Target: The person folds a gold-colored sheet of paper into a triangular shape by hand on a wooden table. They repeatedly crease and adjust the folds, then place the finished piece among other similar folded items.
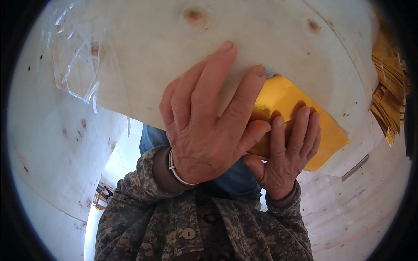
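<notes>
Gold foil sheet (300, 117) is lying at the wooden board (278, 39) edge; we are pinching it with our 2 hands, left hand (209, 126) fingers together on top, right hand (285, 152) curled beneath; we judge flat, even pressure is avoiding creases.

Bright, even daylight, glare on the gold foil (300, 117), sharp centre, fisheye-bent dark rim.

Crumpled clear plastic wrap (76, 65) on pale wooden tabletop (143, 39); stack of gold foil sheets (389, 93) at right edge.
</notes>
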Tool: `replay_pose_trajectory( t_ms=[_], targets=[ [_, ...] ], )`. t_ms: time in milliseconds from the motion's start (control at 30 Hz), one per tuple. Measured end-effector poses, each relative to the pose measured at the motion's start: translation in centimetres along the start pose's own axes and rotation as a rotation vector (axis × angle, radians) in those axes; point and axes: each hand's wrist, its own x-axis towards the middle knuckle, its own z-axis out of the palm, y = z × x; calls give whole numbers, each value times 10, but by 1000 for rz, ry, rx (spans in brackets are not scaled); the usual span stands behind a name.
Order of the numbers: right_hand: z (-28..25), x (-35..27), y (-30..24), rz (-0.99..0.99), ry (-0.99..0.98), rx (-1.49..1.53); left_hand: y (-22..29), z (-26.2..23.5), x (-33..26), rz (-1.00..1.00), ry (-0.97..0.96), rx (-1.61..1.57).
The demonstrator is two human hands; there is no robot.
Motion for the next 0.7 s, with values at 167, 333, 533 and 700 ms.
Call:
replay_pose_trajectory(
  t_ms=[167, 333, 533, 700],
  targets=[
    [0, 1, -1, 3, 12, 9, -4, 8, 0, 40, 112, -43],
    [2, 1, 2, -21, 47, 24, -11, 8, -5, 61, 151, -148],
    [12, 2, 4, -59, 173, 55, -4, -5, -15, 9, 18, -128],
    [16, 2, 6, -89, 237, 75, -1, -9, -19, 9, -53, -82]
  ],
)
